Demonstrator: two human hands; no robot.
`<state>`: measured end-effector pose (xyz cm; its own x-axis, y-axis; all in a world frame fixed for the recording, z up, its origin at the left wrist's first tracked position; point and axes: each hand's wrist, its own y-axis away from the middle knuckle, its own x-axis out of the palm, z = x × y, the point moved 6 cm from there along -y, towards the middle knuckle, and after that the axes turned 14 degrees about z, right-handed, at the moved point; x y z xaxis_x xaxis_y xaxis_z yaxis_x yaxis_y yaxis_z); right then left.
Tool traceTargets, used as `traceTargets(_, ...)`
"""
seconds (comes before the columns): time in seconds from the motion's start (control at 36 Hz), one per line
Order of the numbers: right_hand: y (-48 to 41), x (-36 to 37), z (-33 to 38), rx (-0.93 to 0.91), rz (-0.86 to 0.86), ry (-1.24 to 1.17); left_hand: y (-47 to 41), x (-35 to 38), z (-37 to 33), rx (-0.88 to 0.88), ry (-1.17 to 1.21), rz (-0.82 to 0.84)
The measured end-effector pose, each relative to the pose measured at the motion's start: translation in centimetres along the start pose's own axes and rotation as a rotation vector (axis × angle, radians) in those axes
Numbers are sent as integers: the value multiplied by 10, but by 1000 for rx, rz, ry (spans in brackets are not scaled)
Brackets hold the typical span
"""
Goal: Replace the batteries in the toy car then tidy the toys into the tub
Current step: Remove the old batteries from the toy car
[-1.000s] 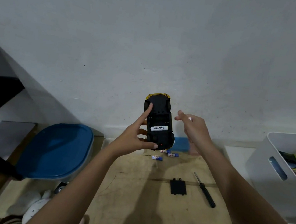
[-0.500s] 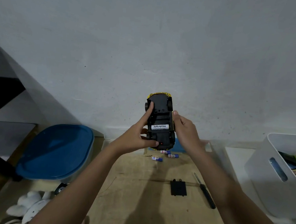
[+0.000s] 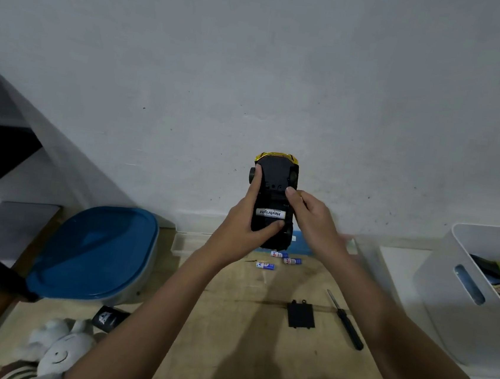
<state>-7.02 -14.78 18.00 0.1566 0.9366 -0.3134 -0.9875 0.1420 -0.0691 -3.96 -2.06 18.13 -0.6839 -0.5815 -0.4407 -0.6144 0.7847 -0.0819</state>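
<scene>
I hold the yellow toy car (image 3: 276,176) upside down in the air, its black underside toward me. A white battery (image 3: 270,213) marked Heybright lies in the open compartment. My left hand (image 3: 243,222) grips the car from the left, thumb just below the battery. My right hand (image 3: 313,219) holds the car's right side, its thumb on the underside above the battery. Below on the floor lie three blue and white batteries (image 3: 284,260), the black battery cover (image 3: 301,315) and a black screwdriver (image 3: 347,321).
A white tub (image 3: 448,290) with several items inside stands at the right. A blue-lidded container (image 3: 91,253) sits at the left. A white plush toy (image 3: 59,351) and a small black object (image 3: 107,319) lie at the lower left. A wall is close ahead.
My right hand moved in from beside the car and took hold of its right side, then its thumb slid onto the underside. The left hand kept its grip.
</scene>
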Motion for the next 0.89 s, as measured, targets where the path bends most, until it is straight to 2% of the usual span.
traceTargets(0.17, 5, -1, -1, -1, -46, -55, 4, 2, -6, 65, -41, -127)
traceTargets(0.42, 7, -2, -4, -35, -52, -9, -4, 3, 4, -63, 1, -175)
traceTargets(0.89, 9, 4, -13, 33, 214, 106, 2, 12, 16, -275, -201, -254)
